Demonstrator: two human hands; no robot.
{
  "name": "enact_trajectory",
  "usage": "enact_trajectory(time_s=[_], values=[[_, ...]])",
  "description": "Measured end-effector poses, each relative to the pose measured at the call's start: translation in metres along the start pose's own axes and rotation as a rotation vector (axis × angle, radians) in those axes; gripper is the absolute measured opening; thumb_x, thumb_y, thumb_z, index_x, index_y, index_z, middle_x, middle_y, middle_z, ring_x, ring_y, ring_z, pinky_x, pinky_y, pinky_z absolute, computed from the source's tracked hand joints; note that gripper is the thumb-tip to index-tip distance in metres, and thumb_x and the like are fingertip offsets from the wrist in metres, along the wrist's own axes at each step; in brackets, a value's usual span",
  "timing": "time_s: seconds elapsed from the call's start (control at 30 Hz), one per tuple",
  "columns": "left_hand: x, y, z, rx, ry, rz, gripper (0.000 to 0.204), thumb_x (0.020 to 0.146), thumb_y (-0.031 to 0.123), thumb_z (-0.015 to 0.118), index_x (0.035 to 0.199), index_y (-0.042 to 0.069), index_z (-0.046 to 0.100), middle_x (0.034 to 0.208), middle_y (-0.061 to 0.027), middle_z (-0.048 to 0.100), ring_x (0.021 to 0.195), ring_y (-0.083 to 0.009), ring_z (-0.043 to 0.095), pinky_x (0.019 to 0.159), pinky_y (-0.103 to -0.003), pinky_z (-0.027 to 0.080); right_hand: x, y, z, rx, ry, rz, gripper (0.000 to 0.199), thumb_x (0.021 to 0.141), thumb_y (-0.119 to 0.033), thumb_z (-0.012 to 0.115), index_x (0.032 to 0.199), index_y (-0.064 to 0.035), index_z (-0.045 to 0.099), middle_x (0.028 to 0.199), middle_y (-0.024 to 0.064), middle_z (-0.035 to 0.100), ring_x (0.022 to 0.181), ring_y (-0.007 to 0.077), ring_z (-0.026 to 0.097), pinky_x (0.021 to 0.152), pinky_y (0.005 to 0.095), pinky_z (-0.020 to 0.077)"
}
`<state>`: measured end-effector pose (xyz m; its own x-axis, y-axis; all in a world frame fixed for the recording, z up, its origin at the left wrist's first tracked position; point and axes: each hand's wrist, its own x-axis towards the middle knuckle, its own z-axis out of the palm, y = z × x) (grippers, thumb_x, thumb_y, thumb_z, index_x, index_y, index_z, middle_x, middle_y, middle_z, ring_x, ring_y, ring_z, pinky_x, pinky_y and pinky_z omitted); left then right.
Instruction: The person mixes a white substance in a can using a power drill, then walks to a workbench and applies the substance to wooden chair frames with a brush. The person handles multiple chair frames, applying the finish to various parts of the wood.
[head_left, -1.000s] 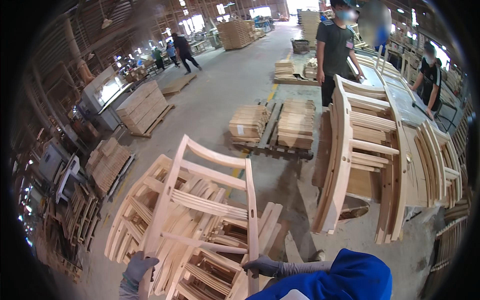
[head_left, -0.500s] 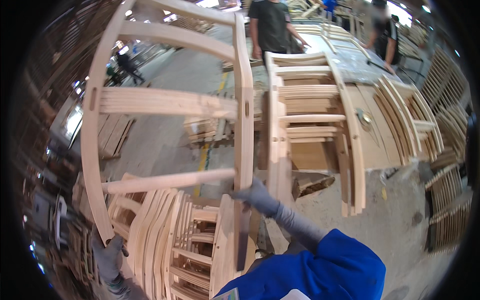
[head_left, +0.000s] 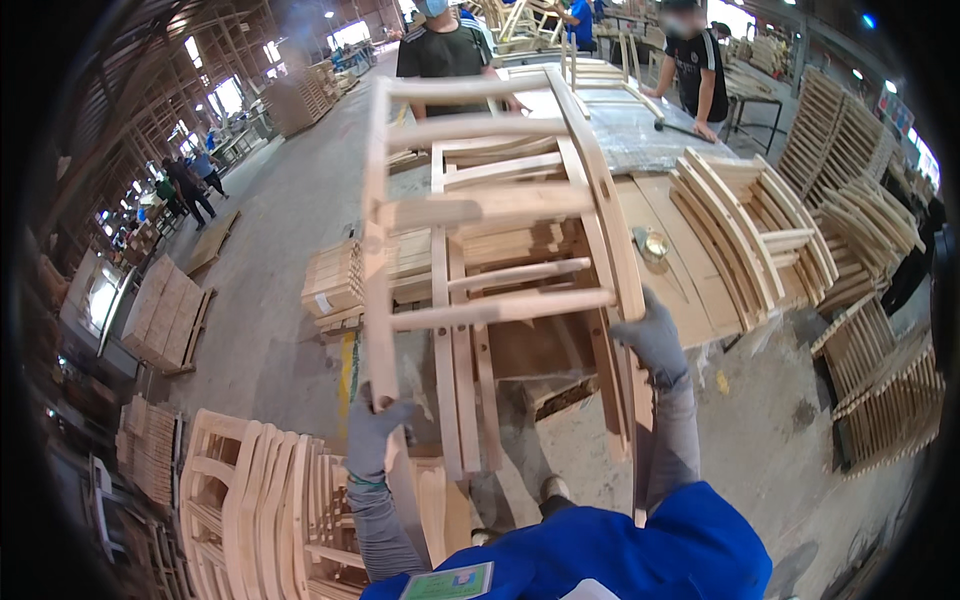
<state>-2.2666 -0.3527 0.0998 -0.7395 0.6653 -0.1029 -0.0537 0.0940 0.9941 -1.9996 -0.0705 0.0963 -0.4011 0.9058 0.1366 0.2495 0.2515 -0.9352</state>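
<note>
A pale wooden chair back frame (head_left: pixel 500 312), with two long posts and several cross rails, is held up in front of me at a tilt. My left hand (head_left: pixel 375 435), in a grey glove, is closed around the lower part of its left post. On the right post, my gloved right hand (head_left: pixel 655 345) grips near the lowest rail. Behind the held frame, a stack of similar chair frames (head_left: pixel 443 375) lies at the near end of the table, and the held frame overlaps it in view. Whether they touch I cannot tell.
More chair frames (head_left: pixel 725 235) lie on the table's right side, near a small round golden object (head_left: pixel 652 245). At lower left stands another stack of frames (head_left: pixel 250 490). Wooden stacks (head_left: pixel 165 315) sit on the left floor. Two co-workers stand beyond, one at the right (head_left: pixel 690 75).
The chair frame has moved right, from above the lower-left stack to in front of the table stack. Both my hands have travelled with it, and the view has turned.
</note>
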Motion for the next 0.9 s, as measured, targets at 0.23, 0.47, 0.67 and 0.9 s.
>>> enact_trajectory(time_s=[0.23, 0.47, 0.67, 0.9], values=[[0.05, -0.048, 0.03, 0.143, -0.077, 0.001, 0.037, 0.075, 0.017, 0.071, 0.103, 0.001, 0.053, 0.07, -0.0086, 0.058, 0.043, -0.0154, 0.054, 0.04, -0.029, 0.046, 0.023, 0.055, -0.013, -0.001, -0.035, 0.046, 0.062, 0.063, -0.011, 0.065, 0.123, -0.0039, 0.049, 0.081, 0.0094, 0.064, 0.068, 0.0144, 0.059, 0.062, 0.0294, 0.0488], [0.145, -0.049, 0.077, 0.574, 0.016, 0.167, 0.03, 0.077, 0.027, 0.066, 0.095, 0.003, 0.063, 0.077, -0.0116, 0.063, 0.075, -0.0267, 0.063, 0.067, -0.037, 0.049, 0.144, 0.087, 0.004, -0.222, 0.029, -0.057, 0.053, 0.068, -0.032, 0.07, 0.111, -0.0031, 0.057, 0.079, 0.0146, 0.067, 0.074, 0.0274, 0.065, 0.067, 0.0364, 0.0492], [0.162, -0.03, 0.06, 0.914, 0.407, 0.439, 0.036, 0.073, 0.036, 0.062, 0.097, 0.009, 0.065, 0.099, -0.0158, 0.061, 0.094, -0.0329, 0.058, 0.082, -0.041, 0.046, 0.175, 0.106, 0.026, -0.606, 0.222, -0.164, 0.048, 0.08, -0.042, 0.062, 0.107, -0.0033, 0.061, 0.107, 0.0213, 0.061, 0.101, 0.0337, 0.057, 0.084, 0.0397, 0.0459], [0.028, -0.15, -0.071, 0.917, 0.445, -0.055, 0.047, 0.079, 0.041, 0.06, 0.111, 0.006, 0.059, 0.109, -0.0138, 0.059, 0.1, -0.031, 0.058, 0.088, -0.038, 0.046, 0.111, 0.089, 0.034, -0.397, 0.435, -0.488, 0.034, 0.085, -0.027, 0.066, 0.107, -0.0011, 0.061, 0.106, 0.0147, 0.063, 0.097, 0.0259, 0.059, 0.086, 0.0333, 0.0459]])
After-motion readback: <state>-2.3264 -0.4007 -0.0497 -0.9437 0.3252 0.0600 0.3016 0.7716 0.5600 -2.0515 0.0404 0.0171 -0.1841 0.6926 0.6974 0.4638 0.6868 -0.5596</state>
